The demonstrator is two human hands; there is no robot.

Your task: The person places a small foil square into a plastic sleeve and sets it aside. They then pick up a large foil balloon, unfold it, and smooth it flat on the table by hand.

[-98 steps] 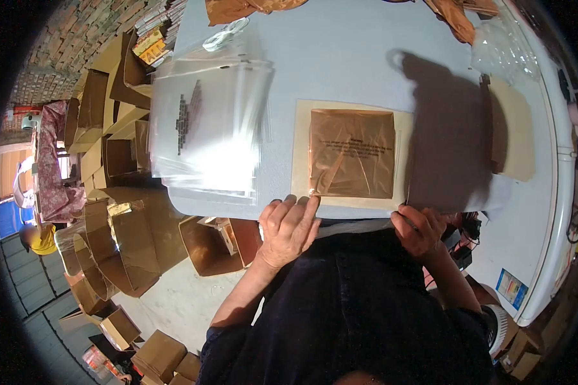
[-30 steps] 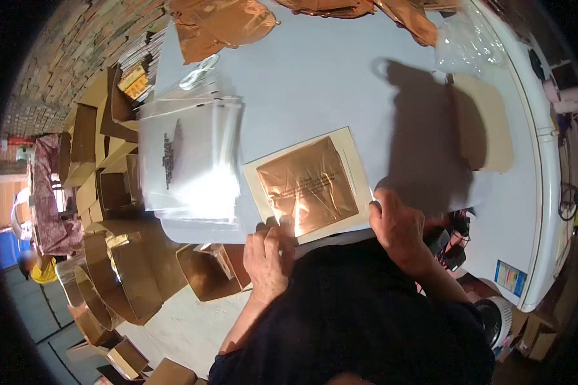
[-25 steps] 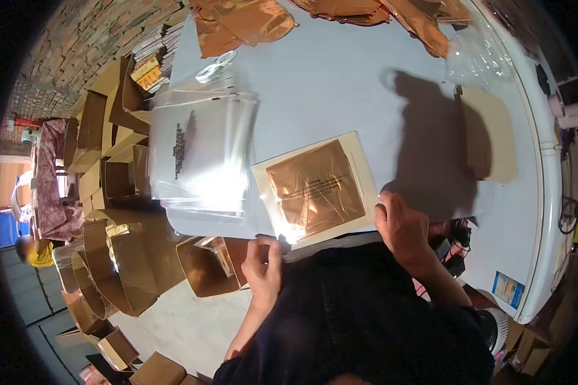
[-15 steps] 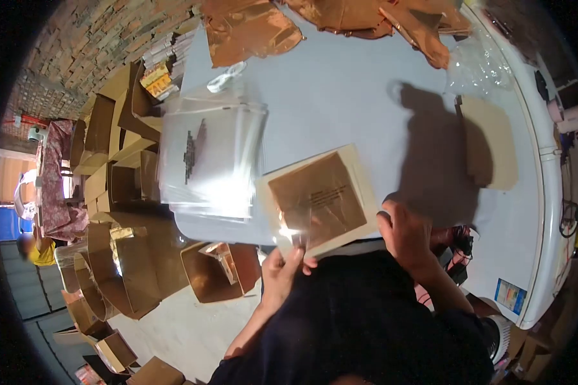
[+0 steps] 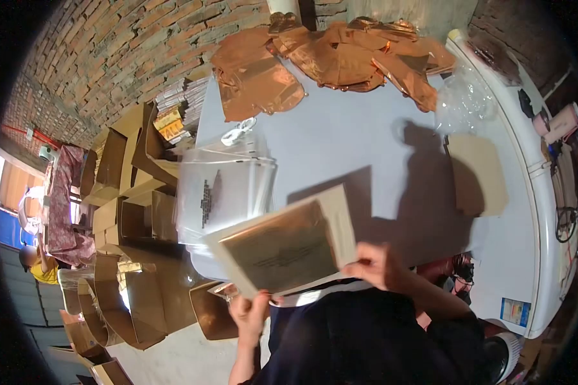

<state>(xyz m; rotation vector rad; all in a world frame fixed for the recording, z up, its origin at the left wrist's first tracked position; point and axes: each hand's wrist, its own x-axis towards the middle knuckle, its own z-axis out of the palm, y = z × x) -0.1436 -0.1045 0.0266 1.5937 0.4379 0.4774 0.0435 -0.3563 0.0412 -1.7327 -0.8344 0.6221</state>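
A flat cream card (image 5: pixel 344 221) bears a shiny copper-brown foil packet (image 5: pixel 282 247), with lines of dark print across its middle. It is raised and tilted above the table's near edge. My left hand (image 5: pixel 249 313) is closed on its lower left edge, thumb on the upper face. Pinching its lower right corner is my right hand (image 5: pixel 380 266). A stack of clear plastic bags (image 5: pixel 228 186) with dark print lies on the table to the left, partly behind the card. The fingers under the card are hidden.
Crumpled copper foil sheets (image 5: pixel 340 58) lie along the back of the white table (image 5: pixel 340 135). A cream card piece (image 5: pixel 478 173) and clear plastic film (image 5: pixel 465 102) lie at right. Open cardboard boxes (image 5: pixel 131 295) crowd the left. A person in yellow (image 5: pixel 43 271) is far left.
My right hand has moved from beside the card to grip its right corner. The card has shifted left and down in view and is tilted more. The camera view has tipped upward.
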